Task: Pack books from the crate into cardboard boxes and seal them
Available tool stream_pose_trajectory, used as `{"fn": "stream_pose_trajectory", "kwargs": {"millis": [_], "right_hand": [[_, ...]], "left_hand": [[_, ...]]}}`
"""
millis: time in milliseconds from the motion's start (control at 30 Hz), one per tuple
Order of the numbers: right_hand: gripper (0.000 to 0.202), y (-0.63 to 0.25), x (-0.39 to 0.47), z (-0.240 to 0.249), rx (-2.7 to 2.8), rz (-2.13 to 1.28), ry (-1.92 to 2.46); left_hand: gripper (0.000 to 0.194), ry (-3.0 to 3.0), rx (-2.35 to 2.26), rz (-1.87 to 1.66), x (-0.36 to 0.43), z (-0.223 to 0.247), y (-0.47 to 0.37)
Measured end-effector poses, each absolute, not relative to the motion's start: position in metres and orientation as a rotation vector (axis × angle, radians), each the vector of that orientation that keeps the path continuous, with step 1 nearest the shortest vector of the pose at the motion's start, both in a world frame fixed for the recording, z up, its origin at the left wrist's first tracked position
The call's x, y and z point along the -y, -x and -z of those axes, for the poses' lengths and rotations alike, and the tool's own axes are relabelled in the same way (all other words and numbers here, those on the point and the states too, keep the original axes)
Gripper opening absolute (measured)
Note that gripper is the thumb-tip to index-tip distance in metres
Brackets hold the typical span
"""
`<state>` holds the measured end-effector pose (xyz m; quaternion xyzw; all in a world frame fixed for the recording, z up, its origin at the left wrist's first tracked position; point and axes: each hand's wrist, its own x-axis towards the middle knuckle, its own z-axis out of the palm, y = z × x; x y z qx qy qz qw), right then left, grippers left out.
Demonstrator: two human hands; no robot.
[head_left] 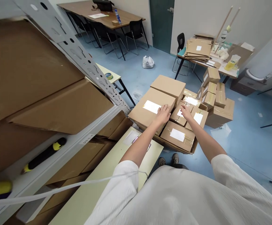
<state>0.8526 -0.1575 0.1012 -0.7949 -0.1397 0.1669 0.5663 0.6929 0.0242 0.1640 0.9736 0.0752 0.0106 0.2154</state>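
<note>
My left hand (163,115) lies on top of a large cardboard box (158,96) with a white label, fingers stretched out beside the label. My right hand (185,112) is over the smaller taped boxes to the right, its fingers slightly bent and apart. Under and beside its fingertips is a small labelled box (176,118); whether they touch it I cannot tell. Nearer to me lies another taped box (166,131) with a white label. A further box (167,83) stands behind the large one. These boxes are packed closely together in an open carton (177,147).
A metal shelf (98,115) with cartons and a box cutter (44,155) rises at left. A pale table (98,178) runs beside it. More boxes (220,112) are stacked on the floor at right. A white bag (148,62) sits farther off. Flattened cardboard (194,51) covers a back table.
</note>
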Motion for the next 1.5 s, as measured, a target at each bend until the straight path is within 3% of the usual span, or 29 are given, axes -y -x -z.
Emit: {"fn": "stream_pose_trajectory", "kwargs": {"millis": [233, 400, 733, 1067, 1500], "right_hand": [[0.042, -0.778, 0.171, -0.118, 0.484, -0.398, 1.903], [0.036, -0.732, 0.166, -0.119, 0.682, -0.495, 1.829], [0.028, -0.628, 0.174, -0.101, 1.015, -0.828, 1.708], [0.026, -0.524, 0.16, -0.078, 1.262, -1.009, 1.665], [0.032, -0.253, 0.075, -0.078, 1.756, -1.232, 1.295]], "left_hand": [[0.061, -2.718, -0.261, -0.123, -0.012, -0.174, -0.622], [0.058, -2.674, -0.557, -0.221, -0.015, -0.174, -0.552], [0.058, -2.423, -1.171, -0.274, 0.046, -0.142, -0.375], [0.058, -2.244, -1.382, -0.302, 0.106, -0.113, -0.238], [0.056, -1.899, -1.718, -0.7, 0.164, -0.116, -0.005]]}}
